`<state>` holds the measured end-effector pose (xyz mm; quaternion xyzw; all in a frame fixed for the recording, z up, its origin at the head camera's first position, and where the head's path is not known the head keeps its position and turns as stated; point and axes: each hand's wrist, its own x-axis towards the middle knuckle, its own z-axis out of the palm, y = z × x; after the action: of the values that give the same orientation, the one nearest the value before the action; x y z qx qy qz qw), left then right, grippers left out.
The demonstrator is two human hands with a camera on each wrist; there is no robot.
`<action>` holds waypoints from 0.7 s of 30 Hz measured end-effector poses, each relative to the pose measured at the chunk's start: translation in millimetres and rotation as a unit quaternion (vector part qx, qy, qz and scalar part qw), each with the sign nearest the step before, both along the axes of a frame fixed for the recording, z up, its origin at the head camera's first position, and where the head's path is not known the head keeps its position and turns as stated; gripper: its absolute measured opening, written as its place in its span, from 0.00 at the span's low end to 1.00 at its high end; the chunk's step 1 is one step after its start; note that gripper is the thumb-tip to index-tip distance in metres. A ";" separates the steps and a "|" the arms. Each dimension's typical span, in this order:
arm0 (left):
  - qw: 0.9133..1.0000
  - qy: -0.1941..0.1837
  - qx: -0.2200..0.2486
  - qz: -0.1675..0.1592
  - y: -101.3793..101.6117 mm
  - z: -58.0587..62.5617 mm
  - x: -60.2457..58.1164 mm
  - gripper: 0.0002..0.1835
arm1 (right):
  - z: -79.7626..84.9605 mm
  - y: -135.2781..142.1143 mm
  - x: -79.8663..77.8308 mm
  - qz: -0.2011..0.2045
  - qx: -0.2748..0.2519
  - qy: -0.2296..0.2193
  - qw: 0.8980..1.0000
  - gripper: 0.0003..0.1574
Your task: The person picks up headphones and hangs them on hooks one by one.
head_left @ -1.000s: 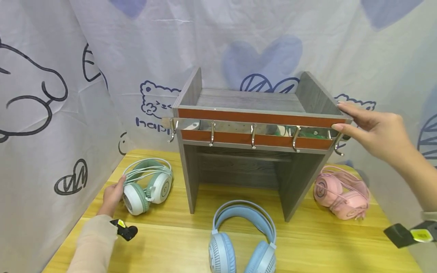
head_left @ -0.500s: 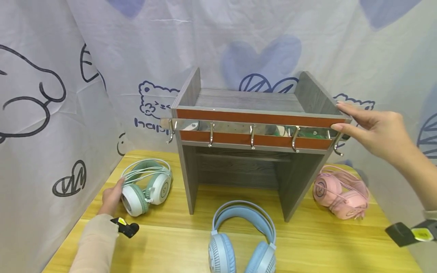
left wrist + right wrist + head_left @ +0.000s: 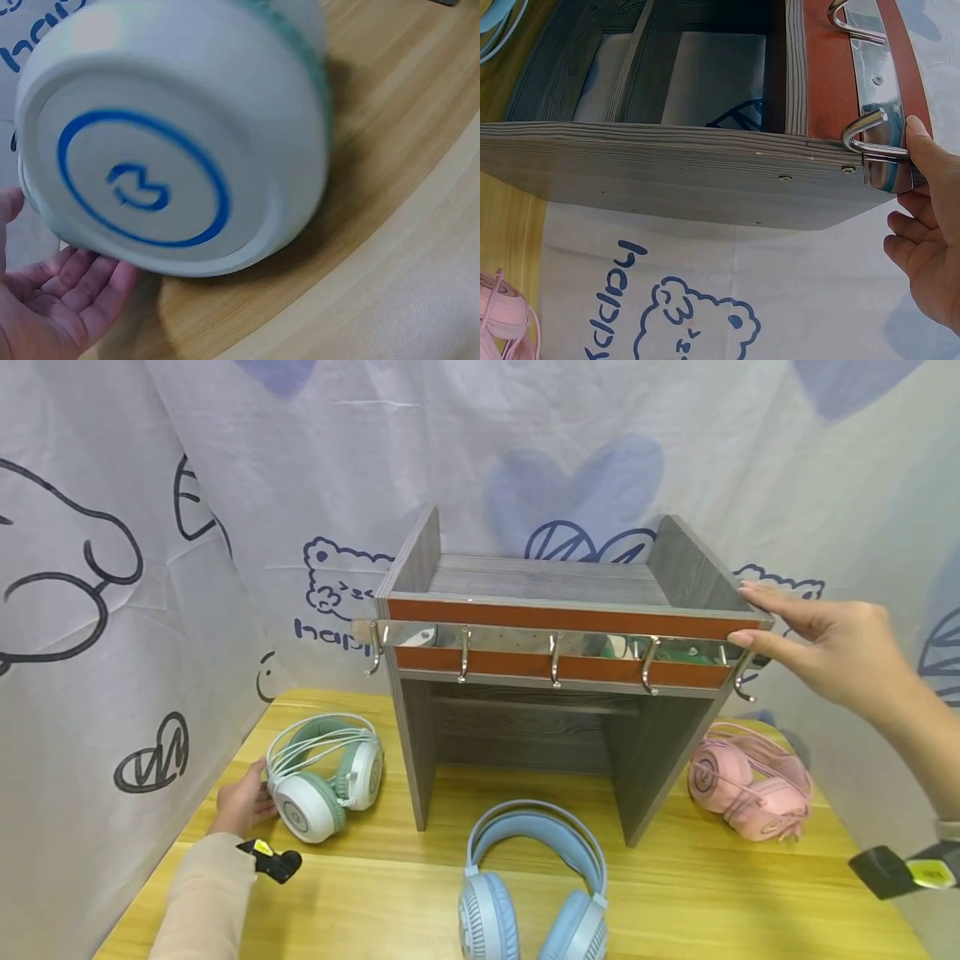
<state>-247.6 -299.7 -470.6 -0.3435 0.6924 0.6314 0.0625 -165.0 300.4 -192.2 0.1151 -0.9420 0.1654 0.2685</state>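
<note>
Green-white headphones (image 3: 313, 802) turned slightly

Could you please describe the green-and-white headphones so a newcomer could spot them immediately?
Find the grey rack with metal hooks. Left of it, by the left hand, are the headphones. White cups and green cushions distinguish them from the blue pair and the pink pair.
</note>
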 end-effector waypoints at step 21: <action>0.984 -0.003 0.111 -0.142 -14.3 10.0 4.9 0.31 | 5.7 0.5 1.0 -0.006 0.066 0.002 0.998 0.33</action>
<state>-242.7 -314.0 -460.6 -0.2346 0.6593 0.6883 0.1912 -164.0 301.0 -186.4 0.1274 -0.9511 0.1009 0.2628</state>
